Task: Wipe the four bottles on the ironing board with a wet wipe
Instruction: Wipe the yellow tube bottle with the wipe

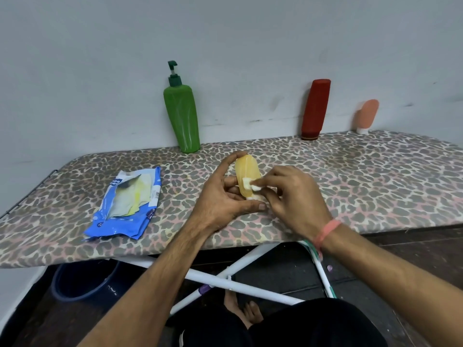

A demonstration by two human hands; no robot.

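- Nearest us in the head view, our left hand (226, 196) cradles the yellow bottle (247, 177) above the near edge of the ironing board (350, 176), about midway along it; the fingers (235, 156) curl over its rounded top and the thumb lies below its white cap end.
- Our right hand (295, 196) pinches a small folded wet wipe (251, 185) and presses it against the bottle's front face.
- We judge the bottle light and slightly squashy plastic, likely slick once damp, so we would hold it by top and cap end as now, leaving the sides free for wiping.
- A torn blue wipes packet (127, 204) lies flat toward the board's left end, near the front edge.
- Along the far edge, leaning on the wall, stand the green pump bottle (181, 116) left of centre, the red bottle (315, 108) right of centre on its cap, and the small peach bottle (367, 115) near the far right corner.
- We expect the pump bottle to be top-heavy; best gripped round its body.
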